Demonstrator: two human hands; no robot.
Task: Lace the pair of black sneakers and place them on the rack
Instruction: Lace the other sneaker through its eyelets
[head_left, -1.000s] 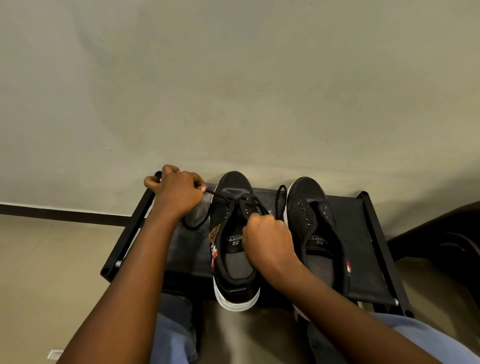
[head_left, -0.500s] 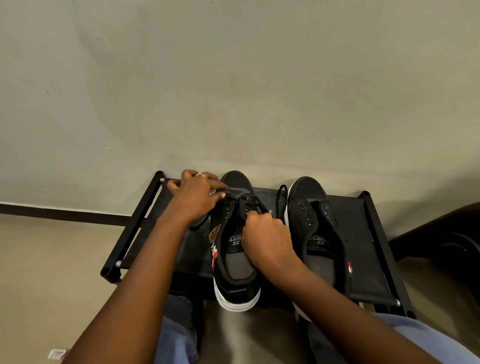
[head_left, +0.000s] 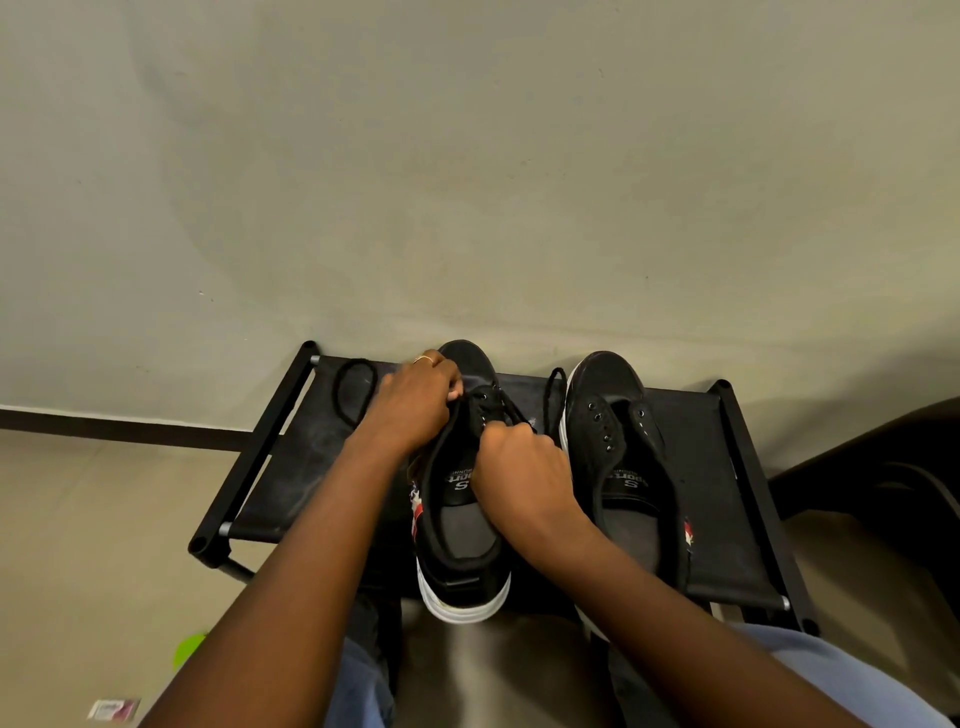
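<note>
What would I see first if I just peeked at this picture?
Two hands busy on one sneaker in the middle of a black rack: the left hand and right hand work its lace near the toe. Right beside it sits the other sneaker, with no lace in its eyelets.

place: home interior, likely an entry or room corner | evidence: low black shoe rack with fabric shelf set against a plain painted wall | dark skirting strip | beige tiled floor | 2 black sneakers on rack
</note>
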